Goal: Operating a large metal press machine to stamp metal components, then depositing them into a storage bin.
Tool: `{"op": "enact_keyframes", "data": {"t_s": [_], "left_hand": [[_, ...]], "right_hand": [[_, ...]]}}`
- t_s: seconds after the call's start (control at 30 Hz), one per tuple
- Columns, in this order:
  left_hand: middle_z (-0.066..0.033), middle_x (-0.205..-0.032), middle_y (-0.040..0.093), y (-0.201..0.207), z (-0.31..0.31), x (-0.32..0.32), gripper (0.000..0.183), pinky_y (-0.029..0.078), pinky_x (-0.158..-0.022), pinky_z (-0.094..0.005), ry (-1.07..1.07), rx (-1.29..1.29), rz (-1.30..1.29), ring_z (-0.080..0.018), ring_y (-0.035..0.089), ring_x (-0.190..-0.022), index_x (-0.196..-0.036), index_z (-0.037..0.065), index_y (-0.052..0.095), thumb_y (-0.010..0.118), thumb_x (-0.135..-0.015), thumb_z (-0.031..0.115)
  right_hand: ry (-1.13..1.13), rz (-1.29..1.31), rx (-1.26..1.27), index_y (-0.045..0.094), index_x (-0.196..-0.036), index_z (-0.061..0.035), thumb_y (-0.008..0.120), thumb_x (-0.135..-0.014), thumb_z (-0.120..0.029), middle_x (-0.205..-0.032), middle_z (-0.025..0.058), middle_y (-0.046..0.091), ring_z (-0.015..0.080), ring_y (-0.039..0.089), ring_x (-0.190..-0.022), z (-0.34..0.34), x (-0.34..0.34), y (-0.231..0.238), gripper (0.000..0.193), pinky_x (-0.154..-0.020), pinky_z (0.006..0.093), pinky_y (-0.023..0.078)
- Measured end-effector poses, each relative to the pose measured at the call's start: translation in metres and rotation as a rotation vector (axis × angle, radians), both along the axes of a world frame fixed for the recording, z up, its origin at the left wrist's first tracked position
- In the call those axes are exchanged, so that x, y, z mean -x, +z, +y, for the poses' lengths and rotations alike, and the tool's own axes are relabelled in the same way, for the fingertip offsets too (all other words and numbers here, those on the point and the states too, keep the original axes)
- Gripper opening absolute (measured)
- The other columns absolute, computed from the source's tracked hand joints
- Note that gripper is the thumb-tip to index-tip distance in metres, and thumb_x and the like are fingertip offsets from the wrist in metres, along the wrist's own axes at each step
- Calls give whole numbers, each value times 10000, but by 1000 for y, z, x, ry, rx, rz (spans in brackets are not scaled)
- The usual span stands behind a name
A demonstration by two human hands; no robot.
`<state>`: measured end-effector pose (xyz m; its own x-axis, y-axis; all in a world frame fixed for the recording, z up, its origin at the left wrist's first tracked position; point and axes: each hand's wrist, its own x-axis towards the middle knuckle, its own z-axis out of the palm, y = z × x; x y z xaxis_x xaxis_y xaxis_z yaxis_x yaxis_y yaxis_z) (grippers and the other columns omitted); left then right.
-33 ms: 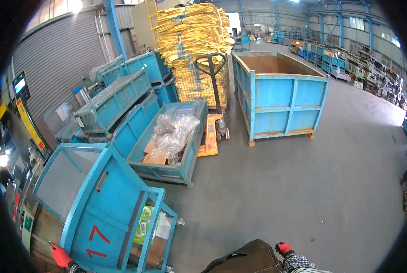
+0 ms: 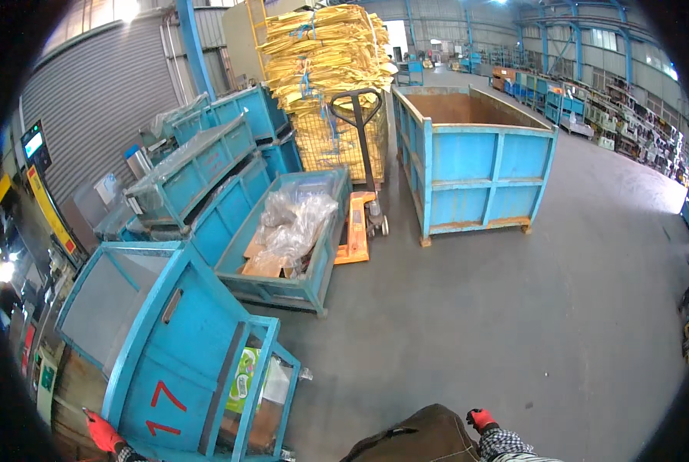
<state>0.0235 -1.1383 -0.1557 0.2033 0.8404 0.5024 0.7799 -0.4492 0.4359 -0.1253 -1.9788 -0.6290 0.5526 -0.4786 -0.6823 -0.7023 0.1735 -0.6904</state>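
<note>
My left hand [image 2: 104, 434], in a red glove, is at the lower left against the outer edge of a blue metal cart [image 2: 186, 339]. A small greyish tip shows at the end of its fingers; whether it is a held thing or part of the glove I cannot make out. My right hand [image 2: 481, 420], also red-gloved, hangs low beside my brown apron [image 2: 417, 439], its fingers curled. A dark bit shows at those fingers, too small to name. The cart has a sloped side panel with red painted marks, and an open frame holding a green package [image 2: 243, 379] and brown cardboard.
Beyond the cart stands a blue-green bin [image 2: 317, 289] with clear plastic and cardboard inside. An orange pallet jack [image 2: 353, 231] is beside it. A large blue container [image 2: 487, 177] stands farther right. Stacked bins [image 2: 198, 173] and a tall pile of yellow sacks [image 2: 325, 61] are behind.
</note>
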Motion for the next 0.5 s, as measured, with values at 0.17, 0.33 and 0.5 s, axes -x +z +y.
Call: {"op": "enact_keyframes", "data": {"t_s": [0.17, 0.33, 0.5], "left_hand": [[-200, -1019, 555, -3, 6, 0, 666, 376, -808, -442, 28, -21, 8, -364, 512, -949, -1109, 46, 517, 212, -834, 571], [-198, -1035, 548, -4, 6, -2, 660, 376, -809, -442, -18, -85, -9, -367, 507, -955, -1113, 48, 514, 210, -837, 564], [-180, -1056, 542, 0, -1, 0, 655, 372, -829, -438, 0, 5, -17, -367, 492, -974, -1115, 57, 516, 221, -832, 570]], "right_hand": [[-5, -39, 60, 623, -800, -3, 537, -758, -218, -697, 72, 623, 159, 587, -602, 1, 2, 4, 236, -556, 294, 462], [-103, 6, -15, 624, -730, -18, 614, -713, -252, -629, 68, 607, 146, 545, -517, 4, 5, 3, 235, -474, 282, 420], [55, 51, 91, 628, -721, -35, 644, -703, -252, -650, 68, 611, 145, 537, -546, 4, 5, 6, 219, -490, 278, 407]]}}
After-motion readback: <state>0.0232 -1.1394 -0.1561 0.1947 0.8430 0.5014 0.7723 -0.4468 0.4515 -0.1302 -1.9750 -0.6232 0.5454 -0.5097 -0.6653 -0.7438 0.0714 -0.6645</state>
